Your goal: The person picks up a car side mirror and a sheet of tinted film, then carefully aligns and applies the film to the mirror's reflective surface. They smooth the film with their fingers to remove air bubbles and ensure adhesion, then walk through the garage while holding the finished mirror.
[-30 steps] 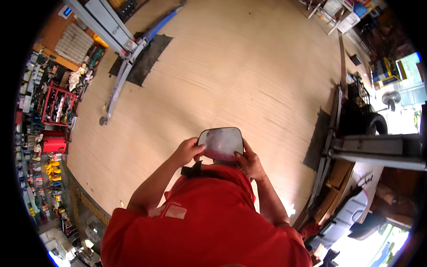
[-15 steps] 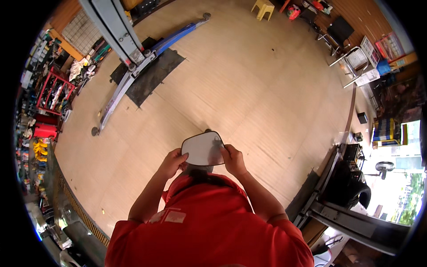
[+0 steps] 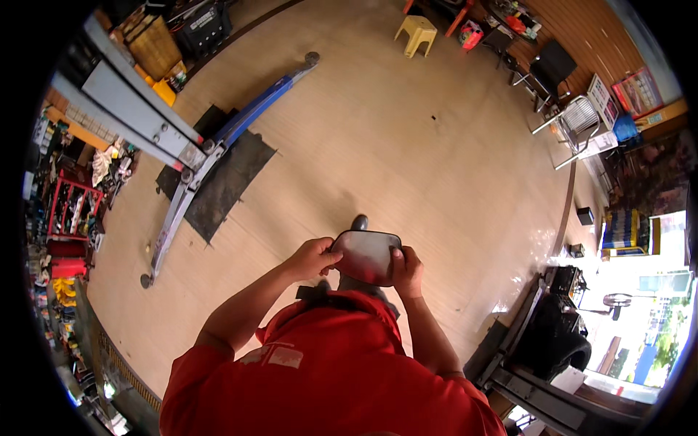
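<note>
In front of my waist I hold a mirror glass (image 3: 366, 256), a rounded plate with a thin dark rim and a shiny grey face tinged red near its lower edge. My left hand (image 3: 314, 259) grips its left edge, thumb on the face and fingers curled behind. At the opposite edge my right hand (image 3: 407, 272) pinches it the same way, the thumb lying on the glass. The fingers under the plate are mostly hidden. Beyond the upper rim a dark shoe tip (image 3: 360, 222) shows on the floor.
A grey lift post (image 3: 138, 109) with a blue arm (image 3: 254, 109) stands at the far left. Tools and a red rack (image 3: 73, 207) line the left side. At the far right are a yellow stool (image 3: 416, 35), a metal chair (image 3: 579, 120) and, nearer, black tires (image 3: 560, 349).
The mirror glass and both hands have shifted right in the picture, and the glass has tilted, its reflection now redder. The lift and surroundings have shifted as my view turned; one shoe shows further forward.
</note>
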The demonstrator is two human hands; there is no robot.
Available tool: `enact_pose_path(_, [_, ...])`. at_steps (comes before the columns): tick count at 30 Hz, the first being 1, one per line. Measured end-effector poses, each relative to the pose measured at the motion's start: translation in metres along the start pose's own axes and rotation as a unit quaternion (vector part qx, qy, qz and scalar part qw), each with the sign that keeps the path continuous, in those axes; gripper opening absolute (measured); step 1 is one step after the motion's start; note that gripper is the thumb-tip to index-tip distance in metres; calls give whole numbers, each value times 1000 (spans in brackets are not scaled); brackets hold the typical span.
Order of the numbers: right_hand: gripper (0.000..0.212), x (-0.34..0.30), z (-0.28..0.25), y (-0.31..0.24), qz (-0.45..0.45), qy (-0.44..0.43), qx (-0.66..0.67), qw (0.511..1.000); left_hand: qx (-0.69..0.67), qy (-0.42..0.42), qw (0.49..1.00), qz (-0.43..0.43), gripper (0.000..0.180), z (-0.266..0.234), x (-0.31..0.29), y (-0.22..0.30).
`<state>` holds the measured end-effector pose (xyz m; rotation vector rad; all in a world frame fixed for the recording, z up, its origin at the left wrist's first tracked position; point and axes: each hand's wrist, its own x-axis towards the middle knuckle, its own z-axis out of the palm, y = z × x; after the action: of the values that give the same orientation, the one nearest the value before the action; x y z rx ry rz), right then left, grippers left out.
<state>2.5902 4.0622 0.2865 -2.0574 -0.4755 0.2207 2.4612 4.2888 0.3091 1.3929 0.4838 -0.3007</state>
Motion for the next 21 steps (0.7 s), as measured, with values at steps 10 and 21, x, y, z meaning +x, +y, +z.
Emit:
enact_pose_path(10, [39, 336, 57, -26, 2, -22, -58, 998, 8, 61, 998, 19, 21, -119, 220, 142])
enact_pose_path(21, [57, 651, 193, -88, -126, -102, -94, 982, -22, 207, 977, 51, 21, -278, 416, 271])
